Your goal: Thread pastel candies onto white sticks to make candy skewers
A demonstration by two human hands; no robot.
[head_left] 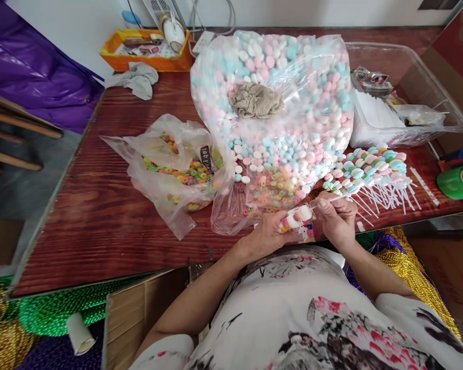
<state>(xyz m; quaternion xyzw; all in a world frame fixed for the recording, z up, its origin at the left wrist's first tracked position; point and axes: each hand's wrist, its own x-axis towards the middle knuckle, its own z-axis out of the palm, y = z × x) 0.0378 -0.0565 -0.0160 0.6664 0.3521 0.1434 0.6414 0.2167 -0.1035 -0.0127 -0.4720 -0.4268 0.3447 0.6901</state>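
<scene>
At the table's front edge my left hand (269,234) is closed around a small clear packet (298,218) with pink, white and yellow sweets in it. My right hand (336,216), just beside it, pinches a thin white stick (334,199) between thumb and fingers near the packet's opening. Whether the stick runs into the sweets is hard to make out. Beyond my right hand lies a pile of pastel candy skewers (364,167), their white sticks pointing toward me. A large clear bag of pink, white and blue candies (293,92) stands in front of my hands.
Left of the big bag lies an open plastic bag of colourful ring-shaped pieces (195,172). A crumpled beige cloth (257,100) rests on the big bag. Around are a clear bin (412,136), green tape (457,182), an orange tray (146,64) and a grey cloth (141,81).
</scene>
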